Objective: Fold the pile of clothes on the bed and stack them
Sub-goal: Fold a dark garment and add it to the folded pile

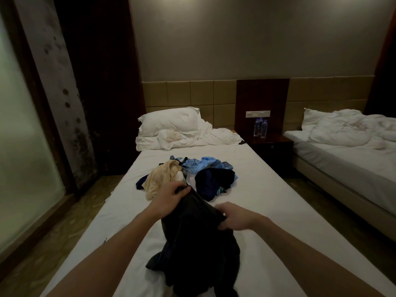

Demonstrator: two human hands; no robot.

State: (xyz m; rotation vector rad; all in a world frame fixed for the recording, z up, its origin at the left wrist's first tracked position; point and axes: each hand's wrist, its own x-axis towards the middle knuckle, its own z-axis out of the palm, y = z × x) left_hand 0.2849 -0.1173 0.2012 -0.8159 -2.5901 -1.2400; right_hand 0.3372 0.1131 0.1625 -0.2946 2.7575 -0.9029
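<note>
While a dark garment (199,243) hangs lifted over the near end of the white bed (267,189), the left hand (171,197) grips its top edge with curled fingers and the right hand (232,217) pinches the opposite edge. Beyond lies the pile of clothes (188,174), then pillows (171,121).

A single wide-angle head view looks forward and down along the bed (267,189) from its foot. The headboard wall fills the upper frame, far off
</note>
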